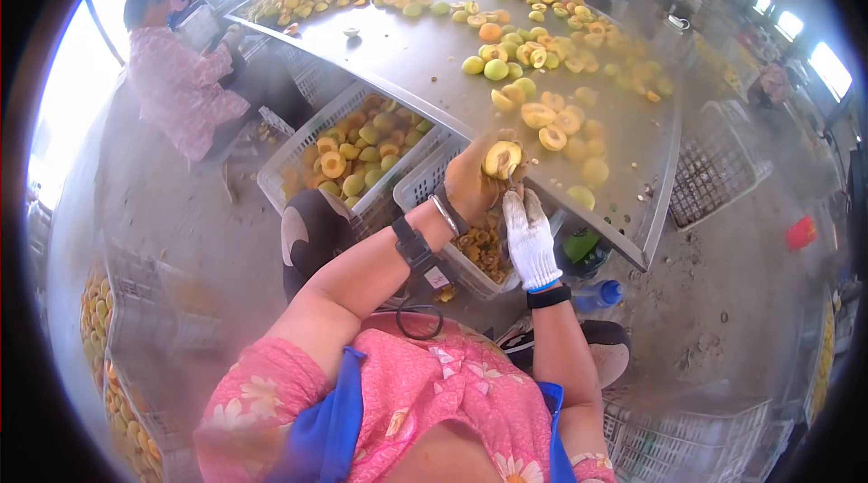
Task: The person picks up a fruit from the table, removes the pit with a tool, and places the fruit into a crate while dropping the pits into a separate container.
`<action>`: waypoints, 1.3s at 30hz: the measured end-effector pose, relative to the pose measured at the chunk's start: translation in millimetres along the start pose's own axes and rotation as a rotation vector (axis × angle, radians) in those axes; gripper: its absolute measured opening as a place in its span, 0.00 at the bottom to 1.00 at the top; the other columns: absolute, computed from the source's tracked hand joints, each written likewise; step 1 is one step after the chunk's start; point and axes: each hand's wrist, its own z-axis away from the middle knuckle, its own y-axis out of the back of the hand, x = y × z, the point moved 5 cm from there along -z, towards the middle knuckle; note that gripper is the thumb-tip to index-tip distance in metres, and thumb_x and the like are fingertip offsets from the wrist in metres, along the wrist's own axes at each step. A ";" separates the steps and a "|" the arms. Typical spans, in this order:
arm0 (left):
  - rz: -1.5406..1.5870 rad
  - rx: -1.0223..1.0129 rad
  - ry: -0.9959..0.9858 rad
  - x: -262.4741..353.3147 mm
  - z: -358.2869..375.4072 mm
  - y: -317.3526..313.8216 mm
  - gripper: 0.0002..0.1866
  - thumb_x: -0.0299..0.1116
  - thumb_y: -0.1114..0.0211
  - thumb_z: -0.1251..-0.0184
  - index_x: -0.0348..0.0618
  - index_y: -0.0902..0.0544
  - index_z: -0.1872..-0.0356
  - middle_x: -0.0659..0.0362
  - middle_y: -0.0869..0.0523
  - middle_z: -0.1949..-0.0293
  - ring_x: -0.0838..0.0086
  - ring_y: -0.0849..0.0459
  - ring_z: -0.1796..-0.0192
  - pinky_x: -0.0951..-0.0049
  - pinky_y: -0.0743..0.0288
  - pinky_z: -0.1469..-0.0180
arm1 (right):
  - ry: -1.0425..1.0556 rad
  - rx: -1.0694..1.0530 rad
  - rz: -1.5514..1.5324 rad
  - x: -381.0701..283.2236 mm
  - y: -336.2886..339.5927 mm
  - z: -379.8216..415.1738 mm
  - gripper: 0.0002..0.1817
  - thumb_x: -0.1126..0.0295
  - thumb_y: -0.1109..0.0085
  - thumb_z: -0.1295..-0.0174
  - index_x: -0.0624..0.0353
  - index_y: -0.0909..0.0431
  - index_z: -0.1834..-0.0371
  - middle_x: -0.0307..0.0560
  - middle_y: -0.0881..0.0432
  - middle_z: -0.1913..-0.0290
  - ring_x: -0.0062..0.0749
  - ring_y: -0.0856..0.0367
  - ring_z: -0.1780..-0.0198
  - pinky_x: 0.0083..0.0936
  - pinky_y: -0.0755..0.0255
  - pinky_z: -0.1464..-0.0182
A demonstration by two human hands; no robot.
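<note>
My left hand point(471, 183), bare, is closed around a yellow peach half point(502, 160) with its cut face and brownish centre turned up. Just below it, my right hand point(530, 234) in a white glove is closed on a small thin tool point(513, 184); its tip meets the lower edge of the peach half, and the rest is hidden by the fingers. Both hands are at the near edge of the metal table point(398, 62). Under them stands a basket point(488, 282) holding brownish-orange fruit scraps. Cut peaches point(553, 124) lie on the table close beyond my hands.
A white crate point(271, 171) of peaches is at left beside my knee. A blue bottle point(599, 295) stands on the floor at right, near an upright crate point(719, 162). Another person point(181, 85) sits at the far left. More crates point(696, 438) stand behind.
</note>
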 end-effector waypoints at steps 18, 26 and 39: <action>0.239 0.246 0.132 18.0 34.9 -21.6 0.18 0.46 0.48 0.19 0.41 0.19 0.53 0.58 0.15 0.63 0.74 0.16 0.64 0.76 0.20 0.64 | -0.047 -0.111 0.076 5.2 -16.7 9.3 0.26 0.49 0.53 0.24 0.64 0.27 0.43 0.72 0.19 0.52 0.68 0.21 0.48 0.49 0.26 0.50; 0.266 0.190 0.166 13.9 20.2 -12.0 0.21 0.48 0.49 0.18 0.40 0.19 0.60 0.57 0.15 0.66 0.74 0.16 0.66 0.74 0.19 0.63 | -0.064 -0.176 -0.051 6.0 -23.4 8.9 0.24 0.55 0.53 0.22 0.67 0.26 0.39 0.58 0.18 0.47 0.40 0.20 0.47 0.32 0.28 0.42; 0.427 -0.040 0.091 23.2 27.5 -15.0 0.21 0.39 0.45 0.23 0.40 0.28 0.35 0.55 0.19 0.45 0.68 0.19 0.43 0.63 0.23 0.38 | -0.043 -0.101 -0.060 6.5 -0.9 -4.4 0.19 0.60 0.48 0.24 0.65 0.25 0.42 0.49 0.17 0.55 0.33 0.22 0.54 0.28 0.28 0.48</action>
